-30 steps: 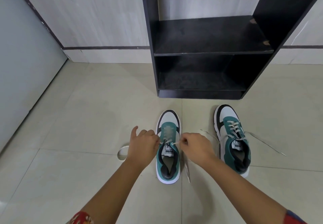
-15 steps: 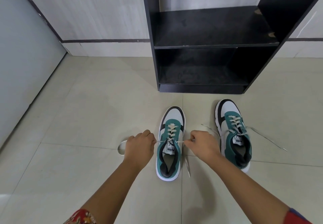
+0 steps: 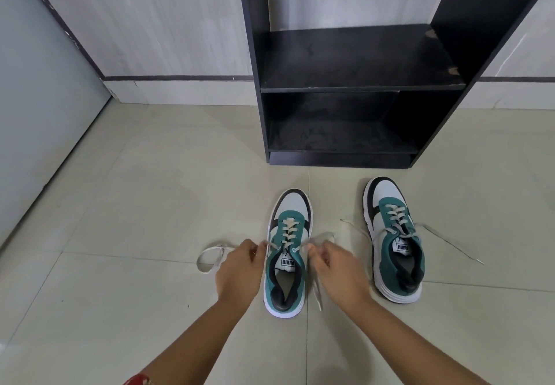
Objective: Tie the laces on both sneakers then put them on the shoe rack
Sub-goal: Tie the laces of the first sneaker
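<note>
Two teal, white and black sneakers stand on the tiled floor, toes toward the rack. At the left sneaker (image 3: 288,234), my left hand (image 3: 240,267) pinches its left lace end and my right hand (image 3: 336,267) pinches its right lace end, one hand on each side of the tongue. A loop of lace (image 3: 210,260) trails on the floor left of my left hand. The right sneaker (image 3: 393,234) sits apart, its laces loose and spread on the floor. The black shoe rack (image 3: 360,84) stands just beyond, both shelves bare.
A pale wall with a dark stripe runs behind the rack. A grey panel (image 3: 36,114) closes off the left side. Beige floor tiles (image 3: 150,204) stretch between the panel and the sneakers.
My hands have drawn apart from above the left sneaker's laces to either side of it, pulling the lace ends outward. The view shifted slightly.
</note>
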`<state>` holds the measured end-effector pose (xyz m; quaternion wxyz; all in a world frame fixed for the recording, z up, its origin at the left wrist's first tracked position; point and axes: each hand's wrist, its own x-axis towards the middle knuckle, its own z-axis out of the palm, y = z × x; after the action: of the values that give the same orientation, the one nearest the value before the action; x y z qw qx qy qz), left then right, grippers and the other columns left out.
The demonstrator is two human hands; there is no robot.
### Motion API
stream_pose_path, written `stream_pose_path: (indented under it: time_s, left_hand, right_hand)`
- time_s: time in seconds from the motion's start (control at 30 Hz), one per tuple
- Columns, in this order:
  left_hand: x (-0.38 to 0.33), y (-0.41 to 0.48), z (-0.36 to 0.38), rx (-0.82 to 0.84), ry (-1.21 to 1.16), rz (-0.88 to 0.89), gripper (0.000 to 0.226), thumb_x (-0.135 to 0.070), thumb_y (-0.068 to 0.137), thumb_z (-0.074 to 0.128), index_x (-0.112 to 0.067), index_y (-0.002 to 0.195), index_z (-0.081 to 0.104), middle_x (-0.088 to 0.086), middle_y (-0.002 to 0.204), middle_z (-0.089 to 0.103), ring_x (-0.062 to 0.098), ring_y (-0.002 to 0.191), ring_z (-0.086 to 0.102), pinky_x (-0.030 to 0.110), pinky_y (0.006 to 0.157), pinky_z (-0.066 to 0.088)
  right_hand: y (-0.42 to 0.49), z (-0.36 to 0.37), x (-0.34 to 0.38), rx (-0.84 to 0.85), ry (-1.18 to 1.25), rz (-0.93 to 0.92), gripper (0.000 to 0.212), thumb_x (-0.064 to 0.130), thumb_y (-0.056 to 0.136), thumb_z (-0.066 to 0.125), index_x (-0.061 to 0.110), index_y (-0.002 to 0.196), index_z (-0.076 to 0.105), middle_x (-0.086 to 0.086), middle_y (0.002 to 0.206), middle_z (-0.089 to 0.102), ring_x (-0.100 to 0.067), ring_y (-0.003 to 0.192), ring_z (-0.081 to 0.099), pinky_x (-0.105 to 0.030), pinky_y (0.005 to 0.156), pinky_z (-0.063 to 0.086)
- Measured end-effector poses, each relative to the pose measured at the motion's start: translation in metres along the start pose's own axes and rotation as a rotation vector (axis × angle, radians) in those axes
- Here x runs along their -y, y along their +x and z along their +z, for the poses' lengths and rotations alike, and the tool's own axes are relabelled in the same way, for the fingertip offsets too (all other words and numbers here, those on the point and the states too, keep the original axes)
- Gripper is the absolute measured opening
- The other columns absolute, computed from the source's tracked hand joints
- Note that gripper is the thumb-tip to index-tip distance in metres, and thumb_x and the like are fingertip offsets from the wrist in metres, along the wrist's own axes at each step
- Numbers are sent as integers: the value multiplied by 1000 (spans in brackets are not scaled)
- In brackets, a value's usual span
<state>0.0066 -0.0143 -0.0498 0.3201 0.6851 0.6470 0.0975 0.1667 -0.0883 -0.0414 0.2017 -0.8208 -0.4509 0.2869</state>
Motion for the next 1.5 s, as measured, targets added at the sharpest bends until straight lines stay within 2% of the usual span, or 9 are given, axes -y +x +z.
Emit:
stream_pose_path:
  time_s: [0.1,0.2,0.37,0.63,0.73,0.9,1.1,1.37,1.5]
  left_hand:
    - [-13,-1,2,117,-399,-91,26,-33,95,45,-17,99,65,4,98,71,15,83,63,32,73,50]
    - [-33,-5,-6,221,-739,-225,20,-24,94,49,-12,99,64,0,89,67,9,77,59,22,63,41]
    - [-45,-7,-20,256,-839,-189,16,-17,94,48,-11,84,59,-5,73,61,4,69,59,14,57,43]
    - [-70,20,-57,82,-821,131,33,-15,99,35,-14,77,59,8,100,67,11,89,59,7,69,42]
    - [-78,34,-65,118,-813,202,26,-25,99,38,-20,102,64,1,122,62,9,109,54,19,87,37]
    - [-55,52,-38,240,-658,-115,54,-49,95,38,-14,136,43,6,137,50,25,126,45,44,110,33]
    - [-20,32,6,294,-482,-377,58,-51,86,55,-3,117,49,11,106,58,25,91,57,34,72,48]
    - [-25,33,15,71,-467,-65,4,-23,85,57,-19,84,57,4,94,66,19,85,62,38,80,51]
    - [-30,23,4,140,-614,245,8,-13,94,51,-15,96,58,-13,105,66,-5,98,60,5,80,42]
  right_hand:
    - [0,6,12,158,636,283,24,32,95,49,13,100,62,-3,100,68,-14,88,60,-22,74,48]
    - [5,1,26,197,928,378,20,14,93,53,8,110,61,0,99,66,-4,82,58,-2,50,42]
    - [8,-15,47,281,939,407,12,20,94,53,14,89,62,-3,91,67,-6,71,57,-11,47,42]
    - [30,-57,73,196,761,119,31,23,97,34,17,83,61,0,90,59,-12,77,49,-23,67,37]
    - [41,-70,83,181,815,-24,31,29,99,35,19,99,64,4,106,66,-11,96,56,-26,80,41]
    - [57,-51,65,254,780,159,30,40,98,37,20,113,53,-4,125,62,-17,112,55,-32,98,41]
    - [38,-6,17,276,603,440,40,47,87,54,7,84,60,-10,75,58,-18,58,48,-29,61,41]
    - [47,8,25,174,706,247,25,14,80,69,17,63,52,-2,67,59,-15,63,53,-26,63,41]
    - [43,2,26,263,641,13,19,9,89,56,21,77,64,2,67,63,-14,66,57,-25,71,45]
